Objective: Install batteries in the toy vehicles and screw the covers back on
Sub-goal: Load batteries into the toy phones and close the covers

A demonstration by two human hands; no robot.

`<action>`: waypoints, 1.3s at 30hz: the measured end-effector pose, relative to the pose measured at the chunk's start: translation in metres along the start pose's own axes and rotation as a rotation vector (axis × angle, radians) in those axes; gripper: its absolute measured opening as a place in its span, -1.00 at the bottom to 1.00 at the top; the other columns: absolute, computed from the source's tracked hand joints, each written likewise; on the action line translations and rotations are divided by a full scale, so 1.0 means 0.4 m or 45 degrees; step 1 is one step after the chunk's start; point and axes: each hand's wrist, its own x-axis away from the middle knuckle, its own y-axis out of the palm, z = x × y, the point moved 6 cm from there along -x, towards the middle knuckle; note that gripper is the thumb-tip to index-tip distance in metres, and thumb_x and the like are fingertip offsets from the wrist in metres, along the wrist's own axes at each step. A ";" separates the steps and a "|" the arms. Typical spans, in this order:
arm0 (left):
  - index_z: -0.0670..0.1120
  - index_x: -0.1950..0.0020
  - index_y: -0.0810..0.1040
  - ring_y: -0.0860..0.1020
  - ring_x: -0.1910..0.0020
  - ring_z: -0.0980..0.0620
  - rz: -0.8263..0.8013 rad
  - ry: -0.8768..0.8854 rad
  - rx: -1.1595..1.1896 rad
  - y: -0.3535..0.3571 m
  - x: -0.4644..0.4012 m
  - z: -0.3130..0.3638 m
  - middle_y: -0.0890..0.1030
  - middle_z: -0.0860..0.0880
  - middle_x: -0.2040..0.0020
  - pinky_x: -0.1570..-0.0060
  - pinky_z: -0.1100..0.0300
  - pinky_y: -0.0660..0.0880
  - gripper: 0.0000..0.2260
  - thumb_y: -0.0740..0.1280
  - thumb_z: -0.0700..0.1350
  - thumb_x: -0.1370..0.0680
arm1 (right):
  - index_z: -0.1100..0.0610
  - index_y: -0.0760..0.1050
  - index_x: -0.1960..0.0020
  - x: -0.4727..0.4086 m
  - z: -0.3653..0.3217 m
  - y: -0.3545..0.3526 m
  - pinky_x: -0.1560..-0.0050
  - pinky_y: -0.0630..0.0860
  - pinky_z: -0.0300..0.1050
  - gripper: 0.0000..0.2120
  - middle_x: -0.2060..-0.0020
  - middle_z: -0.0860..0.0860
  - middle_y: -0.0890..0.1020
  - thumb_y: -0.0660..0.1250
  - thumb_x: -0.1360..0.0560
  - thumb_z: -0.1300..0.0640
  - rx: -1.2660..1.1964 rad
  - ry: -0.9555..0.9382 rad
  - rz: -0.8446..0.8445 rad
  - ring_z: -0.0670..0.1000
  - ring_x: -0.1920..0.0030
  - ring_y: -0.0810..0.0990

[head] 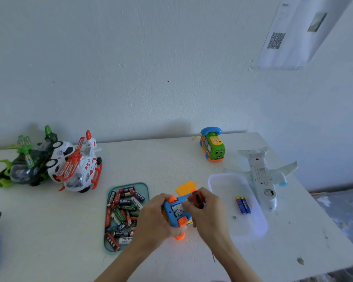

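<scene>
A blue toy vehicle (176, 210) with orange wheels lies upside down at the table's front centre, its battery bay open with a battery showing inside. My left hand (154, 218) grips it from the left side. My right hand (207, 210) is over the bay and pinches a red and black battery (198, 199) at its right end. An orange cover (185, 187) lies just behind the toy. A green tray (128, 185) holding several batteries sits to the left. A clear tray (222, 180) on the right holds two blue batteries (243, 204) and a small screw (234, 217).
An upturned white toy plane (262, 176) lies at the right, beside the clear tray. A green toy bus phone (213, 147) stands at the back. A white and red helicopter (81, 167), a cow-patterned car and a green toy are at the back left. The table edge runs along the right.
</scene>
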 end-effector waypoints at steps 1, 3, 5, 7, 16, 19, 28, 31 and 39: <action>0.09 0.00 0.52 0.57 0.18 0.12 -0.011 -0.007 0.009 -0.001 -0.001 -0.001 0.60 0.16 0.15 0.17 0.29 0.52 -0.43 0.54 0.12 -0.03 | 0.23 0.44 0.28 -0.014 -0.005 -0.016 0.40 0.38 -0.06 -0.85 0.44 0.08 0.51 0.43 -0.35 0.30 -0.059 -0.007 0.009 0.01 0.44 0.39; 0.13 0.00 0.50 0.56 0.13 0.15 -0.041 -0.014 0.029 -0.002 -0.002 -0.007 0.60 0.18 0.11 0.14 0.36 0.50 -0.41 0.58 0.08 -0.02 | 0.25 0.40 0.31 -0.055 -0.005 -0.071 0.40 0.34 -0.02 -0.82 0.53 0.02 0.49 0.40 -0.35 0.34 -0.139 -0.010 0.061 -0.01 0.46 0.33; 0.15 -0.01 0.49 0.55 0.08 0.17 -0.062 -0.021 0.045 -0.005 -0.002 -0.012 0.59 0.18 0.08 0.12 0.39 0.49 -0.40 0.61 0.02 -0.03 | 0.24 0.45 0.28 -0.109 0.025 -0.139 0.40 0.30 -0.10 -0.86 0.54 -0.04 0.49 0.40 -0.39 0.33 -0.051 0.035 0.150 -0.02 0.47 0.33; 0.15 -0.02 0.49 0.55 0.07 0.17 -0.078 -0.009 0.038 -0.007 -0.006 -0.013 0.59 0.18 0.07 0.12 0.35 0.50 -0.39 0.62 -0.01 -0.03 | 0.28 0.51 0.20 -0.162 0.092 -0.191 0.38 0.32 -0.13 -0.91 0.45 0.02 0.51 0.42 -0.38 0.31 0.213 0.165 0.164 0.00 0.45 0.36; 0.26 -0.04 0.46 0.54 0.02 0.20 -0.186 0.064 0.035 0.004 -0.027 0.014 0.59 0.21 0.04 0.03 0.45 0.42 -0.42 0.58 0.04 -0.09 | 0.22 0.42 0.23 -0.180 0.099 -0.234 0.40 0.27 -0.23 -0.78 0.35 0.04 0.49 0.36 -0.49 0.12 0.755 0.057 0.194 -0.01 0.35 0.39; 0.29 -0.04 0.44 0.56 0.01 0.20 -0.197 0.043 0.057 0.005 -0.034 0.015 0.60 0.21 0.03 0.00 0.39 0.46 -0.42 0.58 0.05 -0.10 | 0.18 0.41 0.22 -0.138 -0.081 -0.240 0.38 0.30 -0.32 -0.76 0.43 -0.02 0.46 0.27 -0.55 0.06 0.417 -0.330 0.310 -0.06 0.38 0.39; 0.12 -0.12 0.47 0.58 0.05 0.15 -0.216 -0.038 0.092 0.014 -0.043 0.010 0.61 0.16 0.05 0.05 0.17 0.55 -0.35 0.60 0.08 -0.08 | 0.20 0.38 0.19 -0.077 -0.207 -0.056 0.43 0.35 -0.35 -0.81 0.46 0.12 0.54 0.29 -0.55 0.15 -0.019 -0.643 -0.083 -0.15 0.49 0.51; 0.13 -0.09 0.45 0.58 0.06 0.12 -0.224 -0.062 0.087 0.016 -0.039 0.009 0.61 0.15 0.08 0.03 0.14 0.56 -0.37 0.59 0.11 -0.08 | 0.22 0.39 0.15 -0.080 -0.191 -0.024 0.43 0.36 -0.38 -0.77 0.45 0.07 0.55 0.26 -0.53 0.05 0.002 -0.653 -0.131 -0.17 0.47 0.52; 0.15 -0.03 0.43 0.57 0.07 0.17 -0.244 -0.076 0.080 0.015 -0.040 0.016 0.60 0.17 0.10 0.03 0.20 0.56 -0.42 0.59 0.11 -0.09 | 0.14 0.35 0.16 -0.081 -0.187 -0.017 0.40 0.48 -0.19 -0.80 0.48 -0.09 0.49 0.27 -0.55 0.04 0.047 -0.755 -0.123 -0.03 0.42 0.56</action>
